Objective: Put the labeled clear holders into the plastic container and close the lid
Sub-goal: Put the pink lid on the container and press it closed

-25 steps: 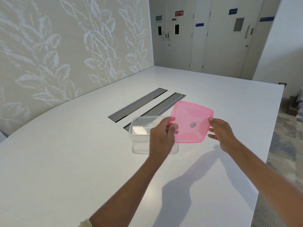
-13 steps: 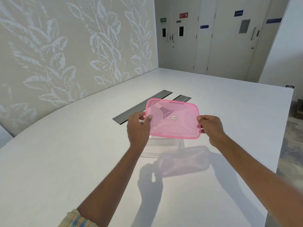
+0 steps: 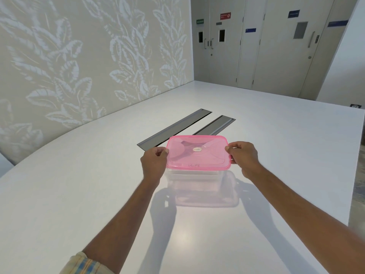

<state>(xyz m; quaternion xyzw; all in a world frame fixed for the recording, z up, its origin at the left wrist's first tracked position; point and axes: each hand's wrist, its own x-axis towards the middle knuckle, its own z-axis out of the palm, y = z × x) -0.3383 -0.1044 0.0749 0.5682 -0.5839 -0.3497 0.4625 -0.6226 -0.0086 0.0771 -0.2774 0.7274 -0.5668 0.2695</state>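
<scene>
Lid [image 3: 198, 152], pink and see-through, lies flat on top of the clear container [image 3: 194, 176], which stands on the white table [image 3: 79, 194] a little beyond your forearms. A small round sticker sits at the lid's centre, and faint writing shows along its near edge. Your left hand [image 3: 154, 163] pinches the lid's left edge in a closed grip, thumb on top. Your right hand [image 3: 243, 157] grips the right edge the same way. Whether the lid is snapped down all round, you cannot tell. The holders inside cannot be made out through the plastic. Two grey slots [image 3: 173, 128] run in the table just beyond the container. A leaf-patterned wall [image 3: 79, 56] stands at the left, doors [image 3: 276, 46] at the far end.
</scene>
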